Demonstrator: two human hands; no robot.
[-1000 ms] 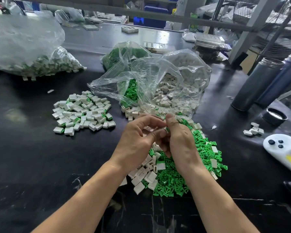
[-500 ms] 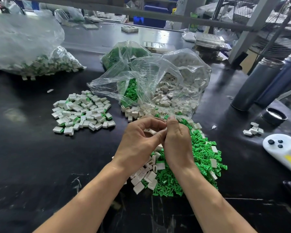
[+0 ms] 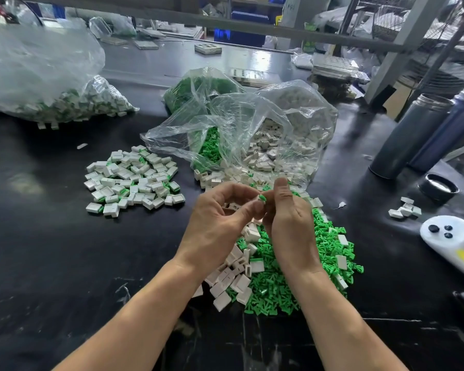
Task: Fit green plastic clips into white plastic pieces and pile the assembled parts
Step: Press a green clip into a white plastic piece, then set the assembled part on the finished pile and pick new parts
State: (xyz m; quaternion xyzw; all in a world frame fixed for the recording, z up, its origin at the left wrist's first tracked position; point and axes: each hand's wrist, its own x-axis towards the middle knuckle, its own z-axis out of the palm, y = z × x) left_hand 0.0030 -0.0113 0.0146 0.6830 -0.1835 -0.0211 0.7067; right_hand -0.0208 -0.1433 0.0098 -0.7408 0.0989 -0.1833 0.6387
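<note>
A: Both hands meet above the loose parts. The left hand has its fingers curled, and the right hand is curled too, thumb pointing up. Between their fingertips sits one green clip, pinched there.

B: Is there a white piece in the grip as well?

A: I cannot tell; the fingers hide whatever lies under the clip.

B: Where is the stock?

A: Right below the hands, on the black worktop, a heap of green clips spreads to the right, with loose white pieces lying on its left side and a few scattered across it. Behind them an open clear bag spills more white pieces and green clips towards the hands.

B: And the finished ones?

A: The pile of assembled parts lies to the left, well apart from the hands, white with green edges showing. A big bag of similar parts rests at far left.

B: Anything on the right?

A: Two dark cylindrical flasks, a black lid and a small cluster of white pieces.
</note>
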